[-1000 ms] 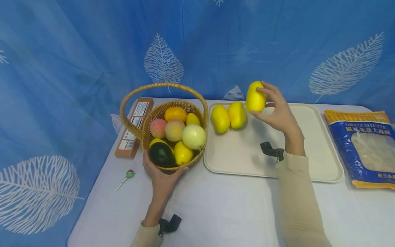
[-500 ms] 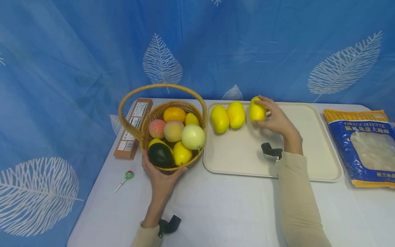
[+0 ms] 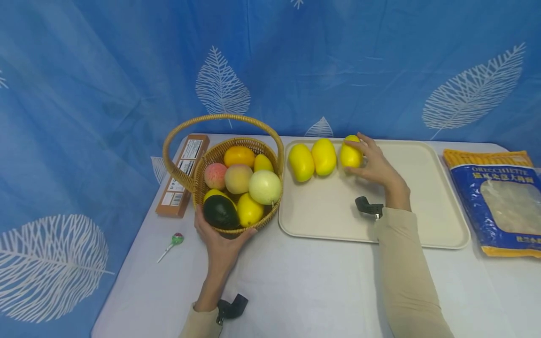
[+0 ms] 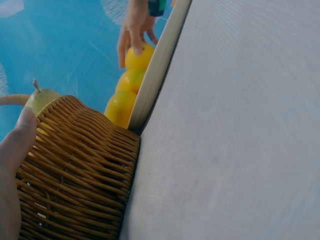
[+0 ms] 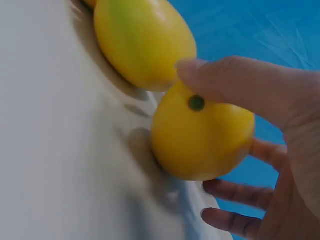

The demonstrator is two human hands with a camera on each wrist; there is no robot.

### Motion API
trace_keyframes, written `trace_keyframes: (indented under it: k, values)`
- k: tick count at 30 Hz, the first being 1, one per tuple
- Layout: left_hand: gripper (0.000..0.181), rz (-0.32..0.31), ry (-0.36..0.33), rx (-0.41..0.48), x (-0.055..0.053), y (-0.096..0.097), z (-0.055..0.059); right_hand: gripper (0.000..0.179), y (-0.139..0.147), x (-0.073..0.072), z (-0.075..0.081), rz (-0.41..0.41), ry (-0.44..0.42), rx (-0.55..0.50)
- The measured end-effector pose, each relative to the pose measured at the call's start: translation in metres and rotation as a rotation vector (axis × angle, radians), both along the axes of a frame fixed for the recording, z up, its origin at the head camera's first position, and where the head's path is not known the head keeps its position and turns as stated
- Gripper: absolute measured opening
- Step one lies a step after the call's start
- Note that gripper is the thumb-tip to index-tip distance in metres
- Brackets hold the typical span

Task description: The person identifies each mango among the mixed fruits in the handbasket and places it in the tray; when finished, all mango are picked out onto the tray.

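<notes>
Near the far edge of the beige tray (image 3: 325, 216), the right hand (image 3: 375, 164) pinches a yellow mango (image 3: 351, 156), partly covering it; whether it meets the tray is unclear. The left hand (image 3: 221, 246) grips the wicker basket (image 4: 82, 165), fingers hidden from its wrist view. Inside, an avocado (image 3: 221, 212) mostly hides a yellow fruit (image 3: 214, 193). Rightward, the orecchiette bag (image 3: 509, 204) is cut off.

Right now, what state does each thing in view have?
Basket: upright, filled with fruit.
Left hand: holds basket.
Tray: lying flat.
Left mango and middle mango: resting on tray.
Right mango: pinched, tray contact unclear.
Right hand: pinches right mango.
Pasta bag: lying flat, seal unclear.
Box: lying flat, looks closed.
Lollipop: lying down.
</notes>
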State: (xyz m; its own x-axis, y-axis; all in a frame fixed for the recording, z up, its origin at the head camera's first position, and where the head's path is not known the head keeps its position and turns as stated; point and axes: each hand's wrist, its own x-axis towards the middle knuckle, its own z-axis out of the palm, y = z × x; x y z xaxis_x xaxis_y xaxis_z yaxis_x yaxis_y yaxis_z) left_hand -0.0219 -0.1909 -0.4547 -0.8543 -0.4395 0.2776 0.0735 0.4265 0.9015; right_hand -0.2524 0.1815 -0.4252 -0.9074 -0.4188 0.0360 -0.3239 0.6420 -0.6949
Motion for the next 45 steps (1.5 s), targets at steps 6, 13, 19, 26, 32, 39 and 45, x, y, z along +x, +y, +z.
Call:
trace_keyframes:
  k: [6, 13, 19, 26, 32, 39, 45]
  values:
    - [0.139, 0.004, -0.005, 0.001, 0.0, 0.0, -0.001, 0.075, 0.001, -0.001, -0.003, -0.01, -0.005, -0.008]
    - [0.139, 0.008, -0.016, 0.004, -0.001, 0.0, 0.001, 0.083, 0.005, -0.002, -0.001, -0.001, -0.012, 0.034]
    - [0.138, 0.006, -0.009, -0.002, -0.001, 0.0, 0.0, 0.082, 0.0, 0.0, 0.0, 0.006, -0.028, 0.097]
    - [0.138, 0.011, -0.003, -0.005, 0.0, 0.0, -0.002, 0.081, -0.004, 0.001, 0.001, 0.002, -0.025, 0.103]
    - [0.137, 0.005, 0.001, -0.014, -0.001, 0.0, -0.002, 0.077, -0.005, 0.009, 0.024, -0.005, 0.067, 0.061]
    - [0.137, 0.003, -0.004, -0.02, -0.001, 0.001, -0.001, 0.056, -0.031, 0.046, 0.082, 0.096, 0.27, -0.099]
    - [0.138, 0.007, -0.005, -0.019, 0.0, 0.001, -0.001, 0.056, -0.088, 0.078, 0.103, 0.408, 0.367, -0.18]
